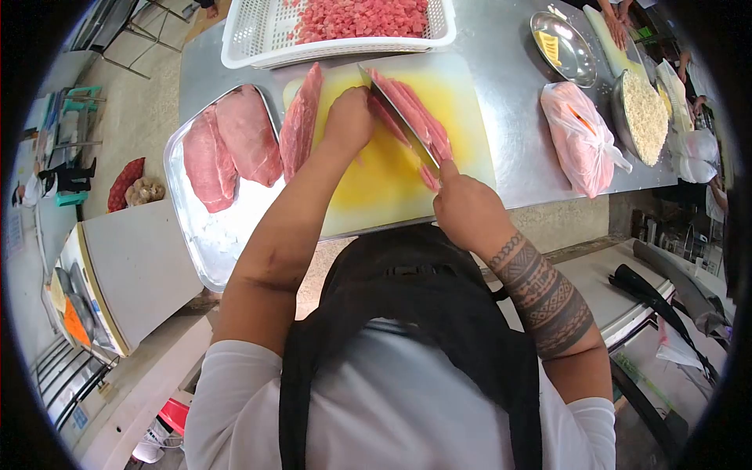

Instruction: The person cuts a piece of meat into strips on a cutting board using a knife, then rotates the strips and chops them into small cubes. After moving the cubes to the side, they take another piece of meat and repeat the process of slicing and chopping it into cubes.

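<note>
Head view: the right hand has its grip closed round the handle of a knife, hiding nearly all of the handle. The blade slants away and leftward through the meat strips on the cutting board, its tip near the board's far side. The left hand is beside the blade, fingers curled; their tips are out of sight, so whether that grip has hold of any meat cannot be told. Both forearms reach forward from the body, the right one patterned with dark tattoo bands.

The board lies at the near edge of the metal surface, with a long piece of meat along its left side. A tray with two slabs of meat juts past the surface's near left corner. Toward the far edge, a white basket, cut off by the frame, holds diced meat.

Toward the right edge are a steel bowl with yellow pieces, a knotted plastic bag, its contents blurred by the film, and a heaped bowl. Another person's hand shows, partly cut off, at the far right.
</note>
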The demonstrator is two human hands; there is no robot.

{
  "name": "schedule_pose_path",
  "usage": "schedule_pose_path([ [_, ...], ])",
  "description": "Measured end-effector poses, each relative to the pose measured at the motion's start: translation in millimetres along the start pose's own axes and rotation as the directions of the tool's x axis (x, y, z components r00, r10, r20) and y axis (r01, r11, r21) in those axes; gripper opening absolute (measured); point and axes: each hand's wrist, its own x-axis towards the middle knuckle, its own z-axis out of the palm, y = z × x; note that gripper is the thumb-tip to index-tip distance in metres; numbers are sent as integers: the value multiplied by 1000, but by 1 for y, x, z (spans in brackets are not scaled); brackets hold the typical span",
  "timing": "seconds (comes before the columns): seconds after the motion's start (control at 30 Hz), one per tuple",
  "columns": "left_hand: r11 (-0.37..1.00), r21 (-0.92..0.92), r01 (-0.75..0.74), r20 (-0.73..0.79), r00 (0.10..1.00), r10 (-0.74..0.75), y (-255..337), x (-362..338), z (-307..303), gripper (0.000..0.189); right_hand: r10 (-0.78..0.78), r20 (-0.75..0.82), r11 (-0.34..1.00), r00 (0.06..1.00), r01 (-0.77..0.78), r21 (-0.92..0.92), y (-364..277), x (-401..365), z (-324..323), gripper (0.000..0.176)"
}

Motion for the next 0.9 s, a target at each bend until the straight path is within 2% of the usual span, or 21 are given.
schedule_pose_path([
  [0.1,999,-43,20,23,1000,-19,5,-1,-4,21,-24,0,999,1000,24,30,-2,10,-4,28],
  [0.27,1000,-3,14,39,999,-14,14,-3,-14,21,-1,-32,998,999,3,55,-10,37,16,31],
  [0.33,991,-46,126,101,987,-121,23,-7,-21,21,6,-42,998,999,-3,68,-9,50,40,32],
  [0.4,989,-40,140,96,986,-136,22,-7,-23,20,5,-57,999,998,-2,55,-10,52,46,34],
  [0.47,998,6,59,37,998,-59,12,-6,-14,19,22,-61,998,998,-18,55,-10,49,46,35],
  [0.57,1000,15,15,-56,998,-14,18,-8,-9,16,46,-41,995,998,-42,95,-4,36,37,35],
  [0.67,998,55,-6,-45,999,9,14,-5,-8,19,44,-10,987,999,-42,156,15,7,20,32],
  [0.77,980,-177,89,-46,994,-99,27,-16,-25,19,46,-6,975,999,-44,217,32,-18,-5,30],
  [0.83,906,-406,118,-29,990,-142,42,-26,-49,18,51,-44,961,998,-37,273,39,-34,-11,29],
  [0.9,792,-600,112,-4,990,-143,60,-46,-76,16,133,-101,950,986,-97,298,43,-48,-11,26],
])
